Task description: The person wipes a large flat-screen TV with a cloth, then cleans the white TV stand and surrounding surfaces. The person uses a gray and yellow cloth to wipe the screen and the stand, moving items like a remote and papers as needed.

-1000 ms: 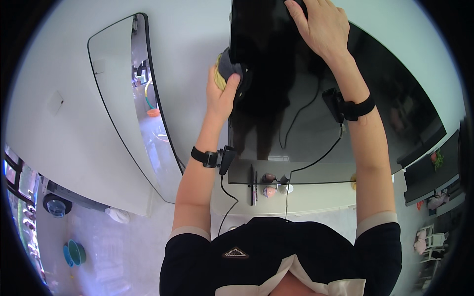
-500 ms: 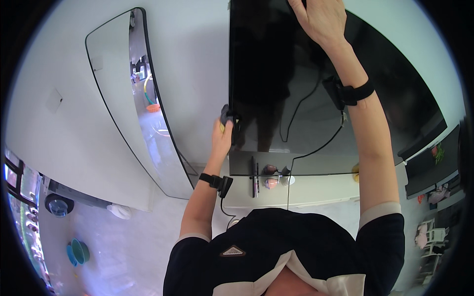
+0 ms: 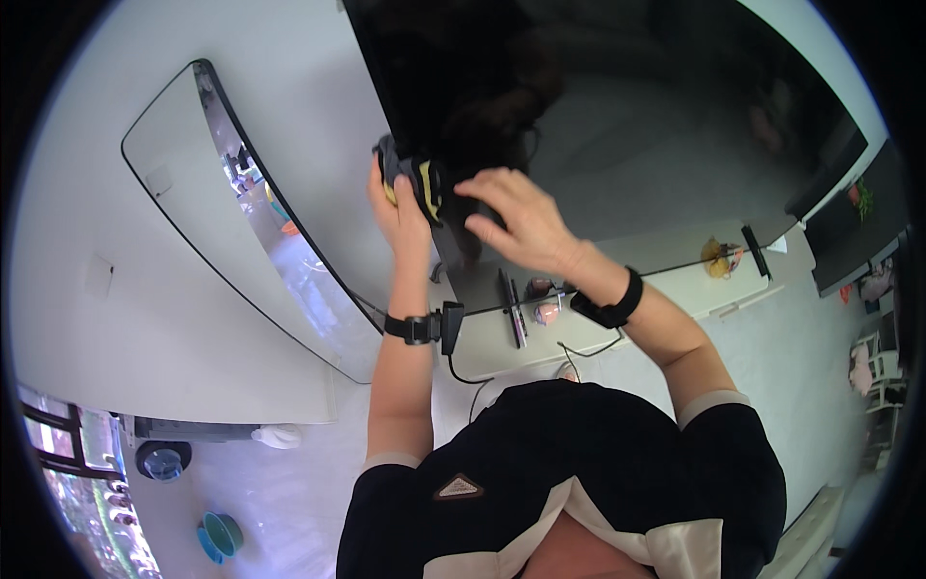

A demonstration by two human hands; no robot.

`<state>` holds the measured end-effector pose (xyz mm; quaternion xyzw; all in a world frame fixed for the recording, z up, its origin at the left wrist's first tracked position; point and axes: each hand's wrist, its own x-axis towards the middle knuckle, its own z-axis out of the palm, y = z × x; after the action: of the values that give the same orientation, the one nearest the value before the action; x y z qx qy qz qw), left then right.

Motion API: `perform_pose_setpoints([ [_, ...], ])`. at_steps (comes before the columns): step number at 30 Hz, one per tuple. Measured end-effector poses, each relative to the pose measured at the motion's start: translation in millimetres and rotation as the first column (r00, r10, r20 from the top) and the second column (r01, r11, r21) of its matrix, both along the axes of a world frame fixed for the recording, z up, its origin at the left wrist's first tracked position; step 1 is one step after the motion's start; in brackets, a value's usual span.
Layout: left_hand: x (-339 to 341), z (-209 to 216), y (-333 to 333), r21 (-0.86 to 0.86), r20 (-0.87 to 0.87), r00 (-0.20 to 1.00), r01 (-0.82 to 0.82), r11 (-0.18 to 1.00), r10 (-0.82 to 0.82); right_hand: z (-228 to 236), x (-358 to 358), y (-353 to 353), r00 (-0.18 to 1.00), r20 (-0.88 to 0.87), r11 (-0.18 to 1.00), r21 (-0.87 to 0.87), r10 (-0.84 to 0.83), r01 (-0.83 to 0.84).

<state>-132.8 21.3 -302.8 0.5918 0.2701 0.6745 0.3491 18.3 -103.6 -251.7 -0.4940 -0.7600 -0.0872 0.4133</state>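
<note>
My left hand (image 3: 395, 217) is closed around a dark grey and black bundle (image 3: 424, 188) with yellow stripes, at the left edge of a large black television screen (image 3: 656, 116). The bundle looks soft, but its exact kind cannot be made out. Just right of it, my right hand (image 3: 521, 217) hovers before the screen with fingers spread and slightly curled, holding nothing. A small gap separates its fingertips from the bundle. Each wrist wears a black strap with a small box and a cable.
Below the screen runs a white low cabinet (image 3: 473, 352) bearing dark stick-like items (image 3: 513, 309), a pink jar (image 3: 547, 314) and a yellow item (image 3: 716, 259). A tall black-framed mirror (image 3: 289, 246) leans against the left wall. Green basins (image 3: 222, 534) stand on the floor at lower left.
My right hand has come down from the top of the screen to beside the bundle. My left hand, still gripping the bundle, has shifted up and left in view. The whole view has turned.
</note>
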Motion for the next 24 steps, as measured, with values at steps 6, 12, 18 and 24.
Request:
perform_pose_setpoints([
  [6, -25, -55, -72, -0.440, 0.229, 0.964, 0.228, 0.869, -0.137, -78, -21, -32, 0.971, -0.218, 0.883, -0.433, 0.094, -0.183],
  [12, -22, -46, -104, -0.423, 0.071, 0.814, 0.547, 0.722, -0.576, -74, -9, -30, 0.813, -0.563, 0.896, -0.271, 0.149, -0.351],
  [18, -41, 15, -30, -0.309, -0.087, 0.996, -0.029, 0.950, 0.002, 12, 36, -32, 0.875, -0.460, 0.908, -0.287, 0.150, -0.306],
  [24, 8, 19, 26, -0.166, 0.318, 0.863, 0.458, 0.873, -0.392, 146, 53, -1, 0.970, 0.229, 0.853, 0.519, -0.079, -0.053],
])
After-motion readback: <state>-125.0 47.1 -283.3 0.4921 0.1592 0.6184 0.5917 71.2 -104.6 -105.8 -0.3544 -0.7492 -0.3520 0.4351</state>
